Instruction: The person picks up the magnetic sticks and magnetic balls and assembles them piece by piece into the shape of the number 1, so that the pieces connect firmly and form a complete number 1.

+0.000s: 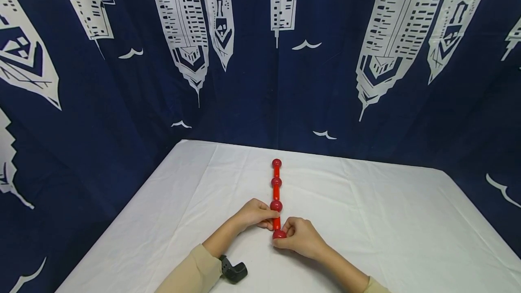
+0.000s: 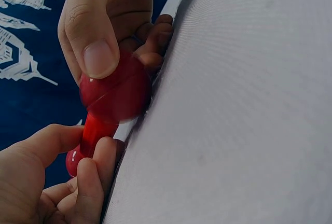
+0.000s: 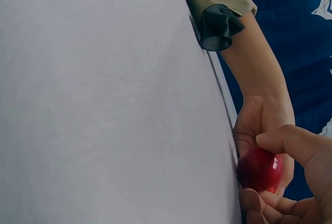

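Note:
A straight chain of red balls joined by red rods [image 1: 276, 192] lies on the white table, running away from me. My left hand [image 1: 255, 215] pinches the rod [image 2: 97, 134] between the two nearest balls, thumb on one side and fingers on the other. The nearest red ball [image 2: 122, 92] is gripped between the thumb and fingers of my right hand [image 1: 303, 238]. In the right wrist view this ball [image 3: 261, 169] touches the end of the rod, which is mostly hidden behind it. The farther balls lie beyond both hands.
A black, bent tube-like object [image 1: 235, 271] is by the left sleeve, near the front of the table. White cloth [image 1: 390, 220] covers the table. Behind it hangs a dark blue curtain [image 1: 252, 112] printed with white buildings.

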